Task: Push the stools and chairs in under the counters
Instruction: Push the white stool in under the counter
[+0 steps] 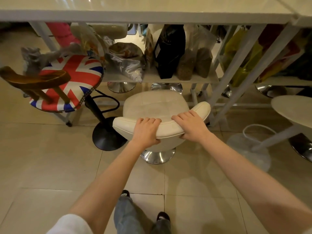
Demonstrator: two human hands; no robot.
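Pushing the white stool (156, 105) in under the counter (135, 16). Left hand (147, 130) and right hand (190, 126) both curled tight round its soft, curved back. Still sticking out on the smooth floor tiles (50, 166). Next: probably a straight, steady shove forward. Round shiny metal foot (157, 156) below.

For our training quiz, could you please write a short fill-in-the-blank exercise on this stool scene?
1. Both hands, left hand and right hand, grip the backrest of the ____ stool.
2. The flag stool stands to that stool's ____.
3. The white stool's base is shiny ____.
4. The bags sit on a shelf under the ____.

Missing words: white; left; metal; counter
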